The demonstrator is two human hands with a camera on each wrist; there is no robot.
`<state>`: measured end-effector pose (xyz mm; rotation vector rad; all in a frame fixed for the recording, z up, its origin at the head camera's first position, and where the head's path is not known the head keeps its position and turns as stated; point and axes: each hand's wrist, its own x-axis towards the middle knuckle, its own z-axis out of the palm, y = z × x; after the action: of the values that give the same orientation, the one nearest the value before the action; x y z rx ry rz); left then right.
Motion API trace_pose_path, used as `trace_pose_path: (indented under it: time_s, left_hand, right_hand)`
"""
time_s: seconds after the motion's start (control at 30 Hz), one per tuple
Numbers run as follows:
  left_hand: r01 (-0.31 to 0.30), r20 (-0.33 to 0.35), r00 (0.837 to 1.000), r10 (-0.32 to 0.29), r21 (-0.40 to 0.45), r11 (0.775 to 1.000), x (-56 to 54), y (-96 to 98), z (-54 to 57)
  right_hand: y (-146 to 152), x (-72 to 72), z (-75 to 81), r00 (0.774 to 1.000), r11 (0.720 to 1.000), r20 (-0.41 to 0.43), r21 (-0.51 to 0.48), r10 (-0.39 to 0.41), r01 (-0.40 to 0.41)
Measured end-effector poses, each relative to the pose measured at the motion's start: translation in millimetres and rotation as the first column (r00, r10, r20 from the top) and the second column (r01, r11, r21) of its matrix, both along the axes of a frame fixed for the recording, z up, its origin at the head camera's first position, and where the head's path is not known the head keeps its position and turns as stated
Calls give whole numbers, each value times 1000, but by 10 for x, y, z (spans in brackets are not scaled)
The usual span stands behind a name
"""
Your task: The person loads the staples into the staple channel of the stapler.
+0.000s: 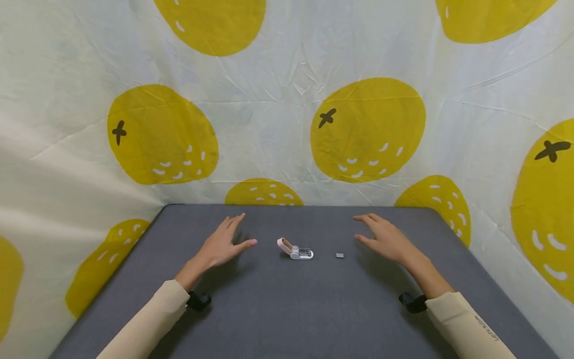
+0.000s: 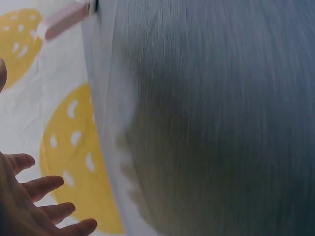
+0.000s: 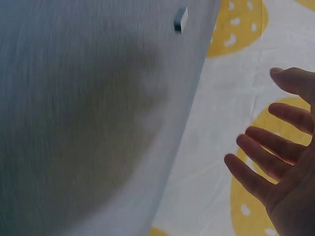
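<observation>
A small pink-and-white stapler (image 1: 302, 254) lies on the dark grey table, its pink top swung up to the left and metal parts showing inside. To its right is a small silvery-grey block (image 1: 340, 256), like a short strip of staples. My left hand (image 1: 222, 245) is held over the table left of the stapler, fingers extended, holding nothing. Over on the right, my right hand (image 1: 386, 240) hovers beyond the block with its fingers spread and nothing in them. The left wrist view catches the stapler's pink top (image 2: 66, 20); the right wrist view shows the block (image 3: 181, 20).
A dark grey tabletop (image 1: 296, 314) lies under both hands. Behind it and at both sides hangs a white cloth (image 1: 264, 129) printed with big yellow fruit. Each wrist wears a black band, below a beige sleeve (image 1: 148, 319).
</observation>
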<state>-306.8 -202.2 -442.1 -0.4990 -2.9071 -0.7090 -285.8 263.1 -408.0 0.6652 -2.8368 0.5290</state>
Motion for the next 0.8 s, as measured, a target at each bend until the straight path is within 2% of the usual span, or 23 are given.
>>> trace_pose_path:
  time_s: [0.17,0.3,0.4,0.5,0.67,0.8]
  left_hand:
    - [27,125,991,-50,178,984,17,226,-71]
    - [40,191,976,-108,330,943,-4,404,-141]
    - [41,199,970,-139,427,903,-12,533,-206]
    - [39,193,970,-149,483,875,-19,651,-272]
    - [25,202,966,-163,552,833,-50,837,-339]
    - [32,197,965,-174,571,820,-85,937,-355]
  right_hand:
    - [-166,-31,-120,998,997,20,-55,55,-54]
    - [-269,-80,-195,989,989,98,-108,110,-99]
    - [-335,-111,-227,966,983,213,-138,146,-118]
    - [-400,-146,-259,941,984,302,-131,154,-118]
    - [-468,-218,-314,943,992,309,-76,121,-102]
    - [-495,-269,-342,949,995,302,-72,90,-71]
